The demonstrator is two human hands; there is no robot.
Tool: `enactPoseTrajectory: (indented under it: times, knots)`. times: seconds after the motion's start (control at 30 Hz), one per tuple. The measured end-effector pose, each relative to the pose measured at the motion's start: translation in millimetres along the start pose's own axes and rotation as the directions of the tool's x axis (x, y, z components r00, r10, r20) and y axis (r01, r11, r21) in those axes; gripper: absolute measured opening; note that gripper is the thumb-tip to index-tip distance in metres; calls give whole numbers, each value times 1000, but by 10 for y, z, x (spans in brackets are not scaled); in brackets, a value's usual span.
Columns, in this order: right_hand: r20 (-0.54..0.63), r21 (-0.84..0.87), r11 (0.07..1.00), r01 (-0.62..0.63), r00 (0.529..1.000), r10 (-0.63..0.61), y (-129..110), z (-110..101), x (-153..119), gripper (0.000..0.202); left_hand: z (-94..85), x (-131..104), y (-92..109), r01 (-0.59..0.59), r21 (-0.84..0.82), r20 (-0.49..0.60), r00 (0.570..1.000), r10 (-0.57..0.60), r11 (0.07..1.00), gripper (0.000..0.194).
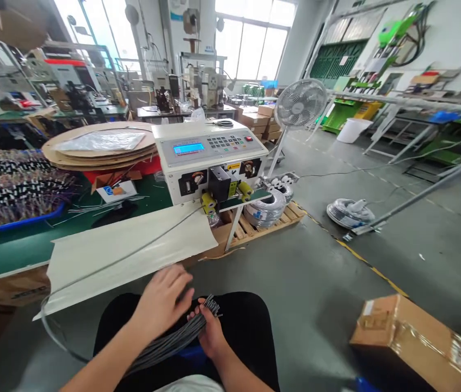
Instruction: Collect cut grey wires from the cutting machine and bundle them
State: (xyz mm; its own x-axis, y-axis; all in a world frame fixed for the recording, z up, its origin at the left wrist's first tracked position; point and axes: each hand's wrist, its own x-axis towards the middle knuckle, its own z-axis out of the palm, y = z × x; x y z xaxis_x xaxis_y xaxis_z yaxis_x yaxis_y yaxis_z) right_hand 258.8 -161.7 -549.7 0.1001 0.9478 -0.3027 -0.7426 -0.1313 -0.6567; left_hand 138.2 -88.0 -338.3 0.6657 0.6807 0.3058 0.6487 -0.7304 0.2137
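My right hand (pixel 211 329) grips a bundle of grey cables (pixel 183 337) near its cut ends, above my lap. Just left of it, my left hand (pixel 166 294) hovers over the bundle with loosely bent fingers, thumb apart, and nothing visible in it. The rest of the bundle runs back under my left forearm. From the wire cutting machine (pixel 214 158), a single grey cable (pixel 148 246) stretches across a cream sheet (pixel 132 247) and droops off its left edge toward my lap.
Cardboard discs (pixel 103 144) lie on the green bench beside a blue tray (pixel 22 218) full of wire pieces. A fan (pixel 301 103) stands behind the machine. Wire coils (pixel 266 209) rest on a pallet, another coil (pixel 349 212) on the floor. A cardboard box (pixel 413 343) sits at lower right.
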Motion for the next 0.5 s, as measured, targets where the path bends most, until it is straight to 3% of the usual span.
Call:
enactPoseTrajectory:
  times: [0.03,0.1,0.2,0.3,0.5]
  knots:
    - [-37,49,999,-23,999,25,3,-8,-2,16,-132,130,-96,0,74,-123,992,9,997,27]
    - [-102,137,989,-53,993,68,6,-13,-9,16,-280,351,-321,89,203,-252,967,-36,975,36]
    - [-93,167,984,-62,993,79,15,-21,-23,19,-269,486,-601,215,278,-260,955,-142,936,50]
    - [-78,148,988,-43,995,56,31,-45,-29,15,-166,372,-700,232,276,-207,962,-178,933,54]
    - [-74,181,982,-61,994,75,12,-17,-25,19,-152,-65,-629,230,259,-135,970,-201,938,53]
